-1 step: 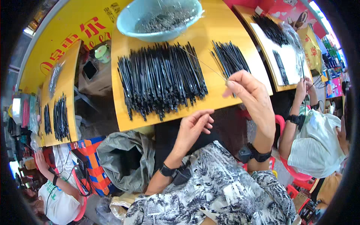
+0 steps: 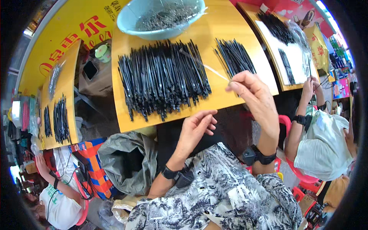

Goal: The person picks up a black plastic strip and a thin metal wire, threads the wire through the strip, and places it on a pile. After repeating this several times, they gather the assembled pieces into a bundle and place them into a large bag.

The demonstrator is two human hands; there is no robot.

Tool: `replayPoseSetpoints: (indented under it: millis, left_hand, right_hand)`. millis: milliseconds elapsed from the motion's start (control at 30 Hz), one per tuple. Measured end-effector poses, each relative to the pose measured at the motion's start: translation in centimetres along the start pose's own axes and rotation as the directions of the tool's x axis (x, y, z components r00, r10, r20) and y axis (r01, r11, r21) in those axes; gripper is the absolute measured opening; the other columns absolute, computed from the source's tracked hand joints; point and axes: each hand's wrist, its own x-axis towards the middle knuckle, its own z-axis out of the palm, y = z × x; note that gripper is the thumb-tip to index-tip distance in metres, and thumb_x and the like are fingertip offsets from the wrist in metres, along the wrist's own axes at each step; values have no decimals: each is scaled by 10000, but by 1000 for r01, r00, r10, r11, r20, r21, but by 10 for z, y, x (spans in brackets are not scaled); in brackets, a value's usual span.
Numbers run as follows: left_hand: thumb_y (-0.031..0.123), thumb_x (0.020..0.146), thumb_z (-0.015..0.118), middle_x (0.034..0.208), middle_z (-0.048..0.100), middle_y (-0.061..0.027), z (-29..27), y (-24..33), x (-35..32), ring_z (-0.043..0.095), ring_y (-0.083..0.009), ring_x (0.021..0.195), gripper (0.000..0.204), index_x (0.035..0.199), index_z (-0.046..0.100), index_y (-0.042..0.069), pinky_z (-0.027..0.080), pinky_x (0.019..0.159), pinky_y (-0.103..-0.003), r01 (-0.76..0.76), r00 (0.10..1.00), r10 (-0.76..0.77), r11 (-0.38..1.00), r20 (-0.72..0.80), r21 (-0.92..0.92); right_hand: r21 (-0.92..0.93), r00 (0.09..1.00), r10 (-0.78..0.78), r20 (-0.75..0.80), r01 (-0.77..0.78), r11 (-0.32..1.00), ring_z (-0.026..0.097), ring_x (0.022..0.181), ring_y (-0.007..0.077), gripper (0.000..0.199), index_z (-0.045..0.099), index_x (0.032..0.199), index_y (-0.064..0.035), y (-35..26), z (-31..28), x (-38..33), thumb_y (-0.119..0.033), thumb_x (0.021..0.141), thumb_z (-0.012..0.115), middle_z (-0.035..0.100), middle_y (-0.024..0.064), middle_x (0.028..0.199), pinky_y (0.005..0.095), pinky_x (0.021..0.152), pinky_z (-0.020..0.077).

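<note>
Right hand [image 2: 254, 94] in fingertip pinch on thin strip [image 2: 216, 72], far end toward ten o'clock, left hand [image 2: 196, 128] half-curled, empty.

Black strips [image 2: 163, 80]: plastic by their look, smooth, with glossy streaks
Thin strip [image 2: 216, 72]: bright, reflective sheen; blurred, material unclear
Counter [image 2: 219, 23]: wood-toned, smooth, lightly glossy
Basin [image 2: 128, 28]: smooth plastic, soft shine
Tangle in basin [image 2: 168, 17]: wiry, rough-looking, with dull glints
Sack [image 2: 111, 163]: creased sheet material, low sheen
Shirt [image 2: 220, 180]: printed cloth, matt, softly wrinkled
Clear bag [image 2: 304, 42]: thin crinkled plastic, shiny
Phone [image 2: 91, 70]: dark, smooth, glossy face
</note>
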Motion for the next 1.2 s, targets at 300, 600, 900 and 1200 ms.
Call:
replayPoseSetpoints:
  millis: [300, 600, 900, 1200]
  left_hand:
    - [168, 914, 481, 854, 601, -62, 5, 0, 5, 575, -101, 720, 296, 1130, 535, -28, 501, 620, -226, 23, 999, -22, 1000, -36, 20]
    - [145, 919, 466, 857, 591, -59, 8, 1, 7, 567, -93, 716, 279, 1130, 526, -28, 500, 614, -216, 44, 998, -43, 999, -46, 22]
    - [168, 917, 473, 853, 593, -64, 7, 2, 12, 574, -111, 729, 292, 1137, 526, -15, 503, 620, -231, 48, 998, -47, 998, -33, 39]
    - [170, 934, 439, 956, 598, -109, 14, 6, 22, 603, -153, 821, 340, 1193, 460, -49, 512, 719, -260, -28, 1000, 28, 1000, -14, -6]
  right_hand:
    - [67, 996, 77, -56, -73, 995, 566, 642, 359, 144, 466, 910, -10, 57, 57, -1, -146, 901, 421, 558, 177, 662, 415, 599, 441]
    - [-182, 974, 169, -148, -195, 964, 596, 674, 354, 371, 518, 934, -23, 61, 78, 18, -349, 789, 620, 606, 191, 689, 428, 614, 447]
    - [-90, 963, 238, -130, -250, 964, 611, 693, 326, 277, 600, 811, 5, 72, 75, 26, -266, 763, 637, 621, 173, 696, 388, 644, 472]
    - [-39, 952, 204, -226, -219, 975, 612, 647, 310, 261, 591, 797, 24, 51, 62, 6, -232, 763, 633, 605, 188, 673, 374, 602, 473]
